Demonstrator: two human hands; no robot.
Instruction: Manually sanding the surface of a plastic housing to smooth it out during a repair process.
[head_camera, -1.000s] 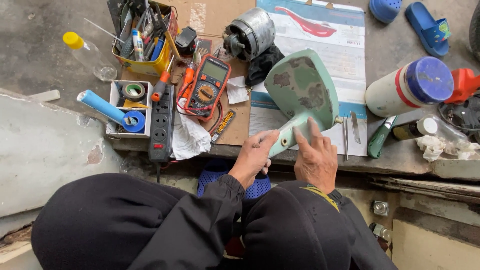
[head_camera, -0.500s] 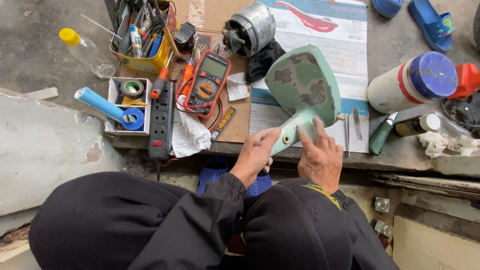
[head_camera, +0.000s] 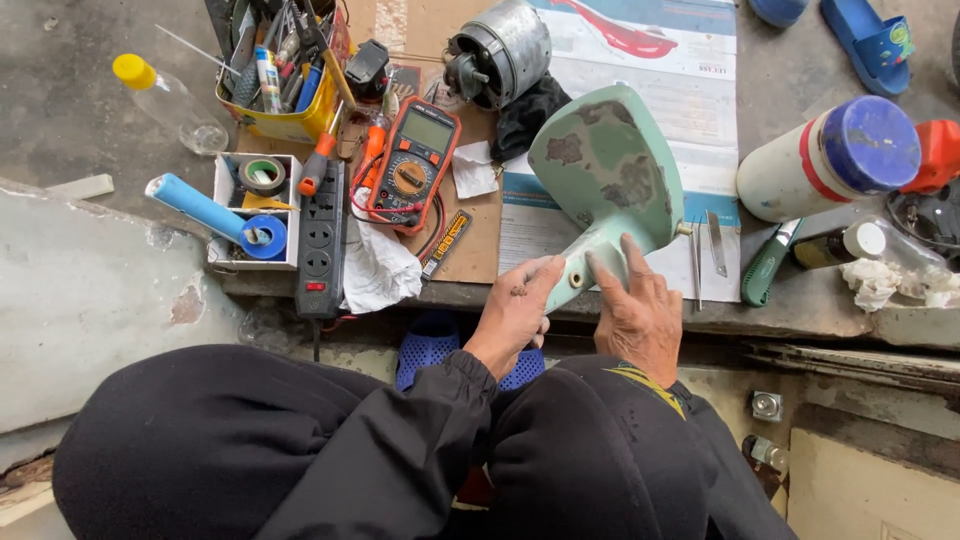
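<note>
While both hands' fingers grip the green housing (head_camera: 610, 180), a multimeter (head_camera: 413, 165) and motor (head_camera: 500, 50) lie nearby.

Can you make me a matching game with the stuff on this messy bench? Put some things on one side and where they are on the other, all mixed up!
Things:
1. pale green fan housing
2. multimeter
3. white jar with a blue lid
4. power strip

Places:
A. lying to the right of the poster
B. held at its stem by the left hand and the right hand
C. beside the crumpled white rag, near the bench's front edge
D. on the cardboard, below the grey motor

Pairs: 1-B, 2-D, 3-A, 4-C
</note>
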